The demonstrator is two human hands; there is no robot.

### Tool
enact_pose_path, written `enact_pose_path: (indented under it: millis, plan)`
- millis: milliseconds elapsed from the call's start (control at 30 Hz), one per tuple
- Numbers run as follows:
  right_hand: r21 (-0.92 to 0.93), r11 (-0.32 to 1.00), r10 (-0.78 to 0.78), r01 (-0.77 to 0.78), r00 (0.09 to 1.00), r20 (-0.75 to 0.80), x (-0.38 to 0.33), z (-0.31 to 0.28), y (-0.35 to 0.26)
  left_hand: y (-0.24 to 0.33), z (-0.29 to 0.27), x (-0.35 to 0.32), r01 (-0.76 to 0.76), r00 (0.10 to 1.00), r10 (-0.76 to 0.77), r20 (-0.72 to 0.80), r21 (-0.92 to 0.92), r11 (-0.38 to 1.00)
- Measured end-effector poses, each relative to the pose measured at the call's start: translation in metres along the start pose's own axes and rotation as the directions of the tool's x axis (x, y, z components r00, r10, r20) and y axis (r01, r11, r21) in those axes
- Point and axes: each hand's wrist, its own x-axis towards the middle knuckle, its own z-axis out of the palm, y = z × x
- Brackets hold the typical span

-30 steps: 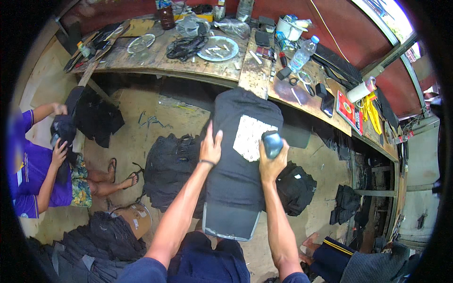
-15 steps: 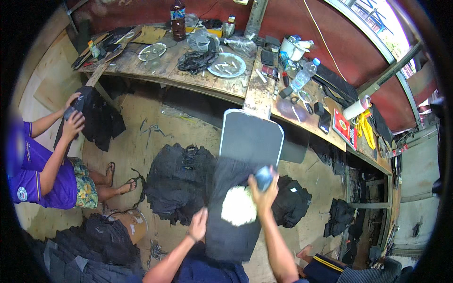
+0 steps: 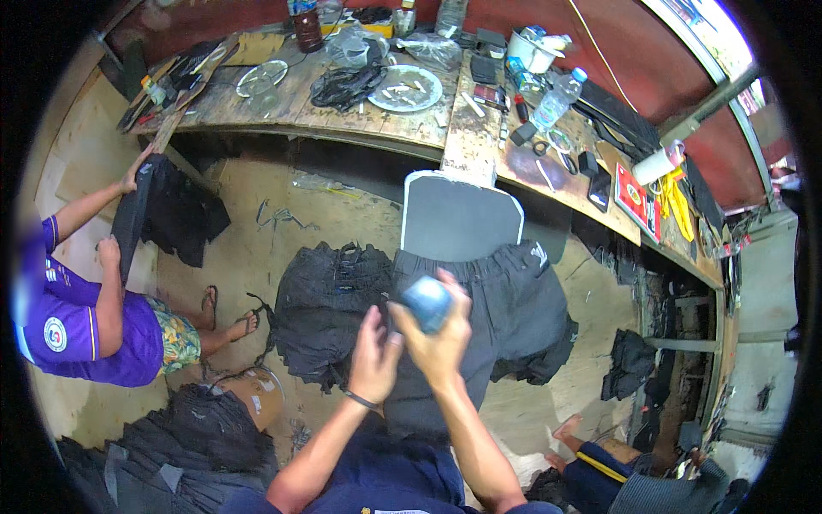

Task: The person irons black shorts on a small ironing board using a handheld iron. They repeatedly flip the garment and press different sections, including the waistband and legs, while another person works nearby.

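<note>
My right hand (image 3: 438,343) grips a blurred, rounded blue thing (image 3: 428,301); its kind cannot be made out. Just left of it, my left hand (image 3: 374,358) is raised with its fingers apart and nothing in them. Under both hands, a pair of black shorts (image 3: 505,291) with an elastic waistband lies over the near part of a grey board (image 3: 462,214). The board has pale edges and a rounded far end, which shows beyond the waistband. A small white mark sits at the shorts' upper right.
Black garments (image 3: 321,300) are heaped at left, with more (image 3: 193,445) at lower left. The wooden bench (image 3: 300,120) beyond carries plates (image 3: 402,88), bottles (image 3: 556,98) and a phone (image 3: 599,190). A co-worker in a purple shirt (image 3: 128,334) handles black cloth. Another person's feet (image 3: 565,427) show lower right.
Black shorts now spread across the board, and the round white patch on the dark cloth is out of sight. My right hand moved left with the blue thing; my left hand came up beside it.
</note>
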Motion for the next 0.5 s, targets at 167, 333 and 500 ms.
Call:
enact_pose_path:
  millis: [167,333,500]
  plan:
    - [-0.478,0.878,-0.139,0.022,0.968,-0.211,0.044,-0.067,0.060,0.029,0.049,0.101,0.001,1.000,-0.015,0.027,0.459,0.888]
    - [-0.271,0.962,-0.054,-0.018,0.965,-0.255,0.173,-0.043,0.117,0.033,0.068,0.237,-0.169,0.956,0.280,-0.093,0.605,0.778]
    - [-0.221,0.973,-0.013,-0.068,0.938,-0.347,0.197,-0.034,0.122,0.067,0.070,0.226,-0.533,0.834,0.374,0.405,0.765,0.361]
